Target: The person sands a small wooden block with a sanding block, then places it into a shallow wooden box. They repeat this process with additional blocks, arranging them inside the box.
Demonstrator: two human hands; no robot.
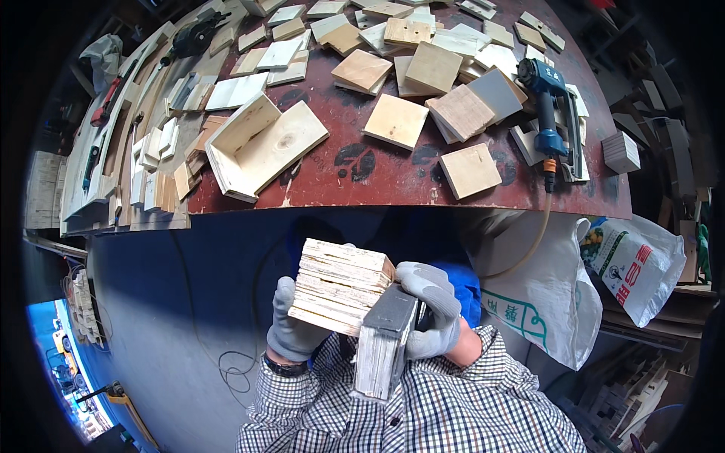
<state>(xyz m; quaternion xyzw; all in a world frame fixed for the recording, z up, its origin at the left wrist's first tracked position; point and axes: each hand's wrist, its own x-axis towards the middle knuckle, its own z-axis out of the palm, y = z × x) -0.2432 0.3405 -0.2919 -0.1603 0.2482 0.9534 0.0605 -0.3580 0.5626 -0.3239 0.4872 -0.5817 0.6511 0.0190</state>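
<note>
My left hand [293,332], in a grey glove, grips a stack of wooden squares [336,287] in front of my chest. Its layered, rough edges face me. In my gloved right hand [434,309] is a black block with a whitish, scuffed face [385,332], which looks like a sanding block; its exact kind is unclear. The block meets or overlaps the stack's right end, and I cannot tell whether they touch. Beyond my hands, a joined corner of two light boards [276,147] lies near the red table's [355,185] front edge.
Many loose wooden squares [396,121] cover the table. A teal air nail gun [545,113] with a hose lies at its right. Wood strips and hand tools, including a red-handled one [106,102], occupy the left side. White sacks [540,287] hang at the right below the table.
</note>
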